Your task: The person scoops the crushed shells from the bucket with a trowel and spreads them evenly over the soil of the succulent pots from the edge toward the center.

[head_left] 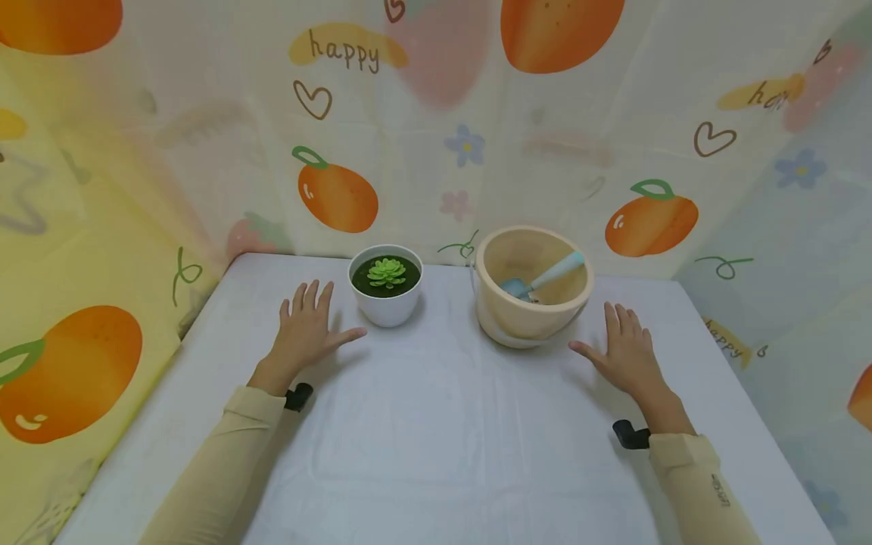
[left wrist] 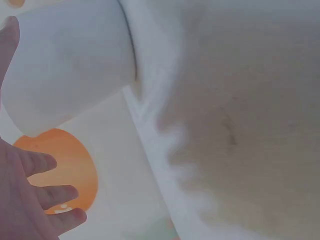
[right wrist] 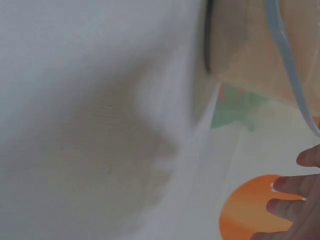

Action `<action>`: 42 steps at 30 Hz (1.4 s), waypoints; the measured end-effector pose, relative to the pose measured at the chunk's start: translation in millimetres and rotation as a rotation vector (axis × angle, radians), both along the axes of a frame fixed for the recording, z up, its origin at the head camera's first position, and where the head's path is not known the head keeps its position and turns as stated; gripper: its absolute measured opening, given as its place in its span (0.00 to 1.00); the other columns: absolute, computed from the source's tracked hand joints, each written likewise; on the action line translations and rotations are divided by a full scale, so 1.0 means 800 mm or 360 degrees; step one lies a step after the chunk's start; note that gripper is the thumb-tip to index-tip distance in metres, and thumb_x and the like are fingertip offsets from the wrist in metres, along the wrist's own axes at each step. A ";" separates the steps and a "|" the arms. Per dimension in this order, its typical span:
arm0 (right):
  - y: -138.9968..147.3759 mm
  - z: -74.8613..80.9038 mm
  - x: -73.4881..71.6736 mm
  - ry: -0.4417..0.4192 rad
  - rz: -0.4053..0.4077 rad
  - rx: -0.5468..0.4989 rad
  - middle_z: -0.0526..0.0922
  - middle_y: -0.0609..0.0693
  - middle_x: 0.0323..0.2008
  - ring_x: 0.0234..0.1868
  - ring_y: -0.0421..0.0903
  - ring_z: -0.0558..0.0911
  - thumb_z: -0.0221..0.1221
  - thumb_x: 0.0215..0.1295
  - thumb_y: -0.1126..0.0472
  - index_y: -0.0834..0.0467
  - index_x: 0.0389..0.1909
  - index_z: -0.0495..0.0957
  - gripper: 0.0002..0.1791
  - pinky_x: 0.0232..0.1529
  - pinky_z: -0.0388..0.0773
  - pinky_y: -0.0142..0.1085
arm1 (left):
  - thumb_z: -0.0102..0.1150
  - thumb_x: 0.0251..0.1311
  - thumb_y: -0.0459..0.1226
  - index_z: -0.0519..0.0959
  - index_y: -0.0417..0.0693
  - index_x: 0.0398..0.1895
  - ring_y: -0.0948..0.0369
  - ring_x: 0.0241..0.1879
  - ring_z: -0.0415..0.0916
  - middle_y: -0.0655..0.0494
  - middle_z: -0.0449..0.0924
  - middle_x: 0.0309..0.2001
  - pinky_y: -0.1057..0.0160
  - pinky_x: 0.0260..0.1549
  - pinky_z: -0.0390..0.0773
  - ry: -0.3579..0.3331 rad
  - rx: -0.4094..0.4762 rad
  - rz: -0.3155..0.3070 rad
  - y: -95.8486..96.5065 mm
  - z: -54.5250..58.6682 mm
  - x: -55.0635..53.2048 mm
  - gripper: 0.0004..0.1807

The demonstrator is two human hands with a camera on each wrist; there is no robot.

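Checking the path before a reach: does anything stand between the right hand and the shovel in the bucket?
Yes, low down: the right wall of the bucket stands between the right hand and the shovel, with the carrying handle hanging outside. Nothing visible covers the opening from above.

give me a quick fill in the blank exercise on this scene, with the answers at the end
1. In the head view, the pot stands to the ____ of the bucket.
2. The shovel rests with its blade inside the ____.
3. The plant in the pot has leaves that are ____ in colour.
4. The outside of the pot is ____ in colour.

Missing words: left; bucket; green; white.
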State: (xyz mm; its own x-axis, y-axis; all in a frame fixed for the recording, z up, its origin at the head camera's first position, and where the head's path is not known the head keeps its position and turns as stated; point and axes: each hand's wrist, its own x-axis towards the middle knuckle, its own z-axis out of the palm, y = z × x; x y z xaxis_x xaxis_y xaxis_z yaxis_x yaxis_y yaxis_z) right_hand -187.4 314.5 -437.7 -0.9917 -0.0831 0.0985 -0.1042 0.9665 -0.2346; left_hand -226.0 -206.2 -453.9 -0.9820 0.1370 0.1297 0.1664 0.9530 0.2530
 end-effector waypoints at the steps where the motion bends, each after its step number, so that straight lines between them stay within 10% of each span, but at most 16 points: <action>1: 0.000 0.002 -0.001 0.0008 0.0005 0.0001 0.52 0.75 0.70 0.70 0.75 0.51 0.52 0.61 0.28 0.71 0.73 0.45 0.59 0.64 0.49 0.72 | 0.58 0.49 0.70 0.49 0.40 0.75 0.36 0.73 0.43 0.32 0.49 0.74 0.29 0.66 0.46 0.0003 0.0002 -0.0002 0.001 0.001 -0.001 0.61; 42: 0.001 0.088 -0.029 0.0140 0.0116 -0.0126 0.52 0.72 0.71 0.71 0.70 0.53 0.53 0.63 0.32 0.68 0.75 0.43 0.57 0.68 0.52 0.66 | 0.57 0.49 0.71 0.53 0.46 0.75 0.41 0.74 0.45 0.38 0.50 0.75 0.33 0.68 0.48 0.0147 0.0443 -0.0204 0.068 0.064 -0.031 0.58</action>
